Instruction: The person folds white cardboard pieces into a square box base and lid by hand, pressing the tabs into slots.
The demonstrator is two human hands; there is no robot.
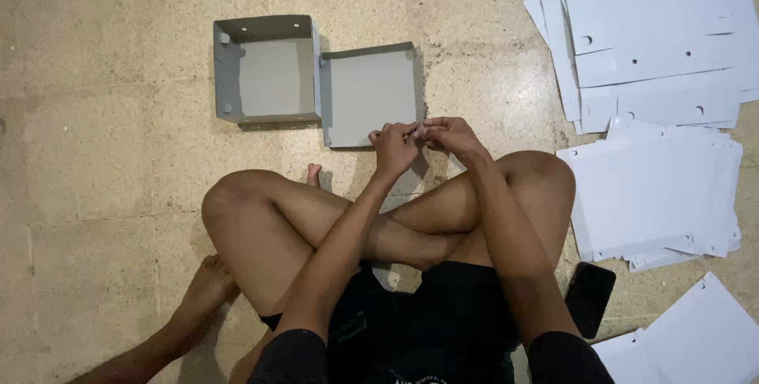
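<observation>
I sit cross-legged on a stone floor. My left hand (393, 147) and my right hand (451, 135) meet at the near right corner of a shallow grey cardboard lid (368, 93), fingers pinched on its folded edge. The lid lies flat on the floor with its inside facing up. Touching its left side stands a deeper grey cardboard box (265, 71), also with its inside up and round holes in its walls.
Stacks of flat white punched card sheets (652, 36) lie at the upper right, more white sheets (656, 194) at my right knee and others (688, 336) at the lower right. A black phone (589, 298) lies by my right thigh. Another person's arm (170, 332) reaches in at lower left.
</observation>
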